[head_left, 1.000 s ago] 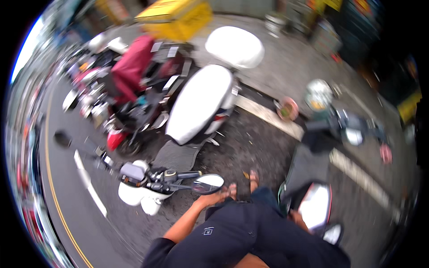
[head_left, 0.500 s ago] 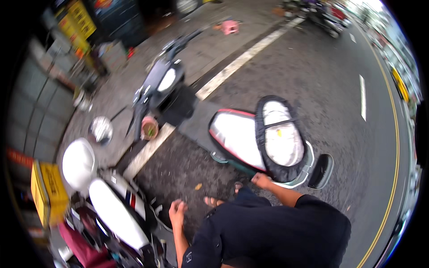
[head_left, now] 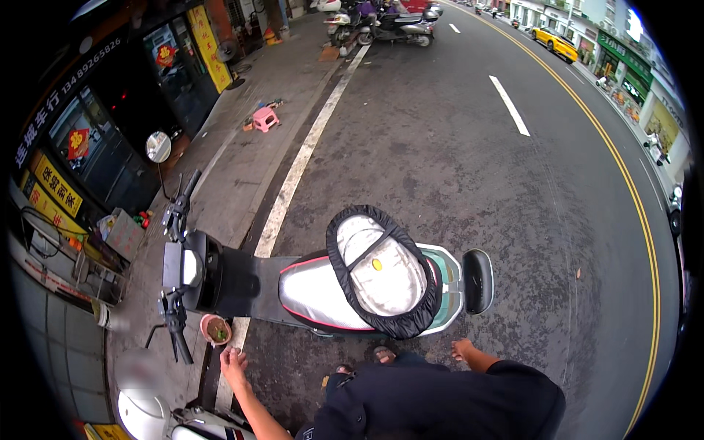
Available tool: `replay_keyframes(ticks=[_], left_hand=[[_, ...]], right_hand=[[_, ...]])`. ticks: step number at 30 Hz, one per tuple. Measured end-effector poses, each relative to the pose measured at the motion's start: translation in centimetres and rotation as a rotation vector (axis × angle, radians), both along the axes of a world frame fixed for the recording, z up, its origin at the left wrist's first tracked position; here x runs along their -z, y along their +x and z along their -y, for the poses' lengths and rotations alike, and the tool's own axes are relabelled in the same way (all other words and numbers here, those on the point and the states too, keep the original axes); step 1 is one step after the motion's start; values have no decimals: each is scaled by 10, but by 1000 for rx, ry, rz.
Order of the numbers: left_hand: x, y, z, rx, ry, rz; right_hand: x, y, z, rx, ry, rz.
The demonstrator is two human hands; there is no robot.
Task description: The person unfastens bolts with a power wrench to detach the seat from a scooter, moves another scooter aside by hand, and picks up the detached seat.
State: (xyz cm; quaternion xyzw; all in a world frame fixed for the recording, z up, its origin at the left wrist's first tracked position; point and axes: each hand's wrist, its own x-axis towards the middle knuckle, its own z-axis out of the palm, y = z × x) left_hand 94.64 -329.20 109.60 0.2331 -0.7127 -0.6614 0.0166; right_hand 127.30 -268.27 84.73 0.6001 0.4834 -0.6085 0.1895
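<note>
A scooter (head_left: 253,282) stands sideways before me, its handlebars to the left. Its silver seat (head_left: 315,290) has red edging. On the rear of the seat lies a silver seat cover (head_left: 392,282) with a gathered black rim, a black strap across it and a small yellow spot. My left hand (head_left: 234,361) is held out left, just below a pink flowerpot (head_left: 215,329) in this view, fingers loosely bent and empty. Near the scooter's tail, apart from it, hangs my right hand (head_left: 462,349), fingers half curled with nothing visible in them.
A white scooter (head_left: 143,414) is parked close at the lower left. Beyond lie a pink stool (head_left: 265,119) on the pavement and parked scooters (head_left: 396,29) farther up. A yellow car (head_left: 554,44) is across the road. The scooter's black backrest (head_left: 478,281) juts right.
My view has swung, so the scooter appears lower and more level. My right hand has come away from the scooter's rear side. My left hand has moved out toward the flowerpot.
</note>
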Motion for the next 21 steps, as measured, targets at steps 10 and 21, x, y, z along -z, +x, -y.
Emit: replay_keyframes(ticks=[10, 21], left_hand=[[107, -81, 12, 317, 69, 384], [145, -157, -114, 958, 223, 496]], right_hand=[[-196, -175, 106, 354, 234, -468], [-210, -250, 144, 48, 524, -343]])
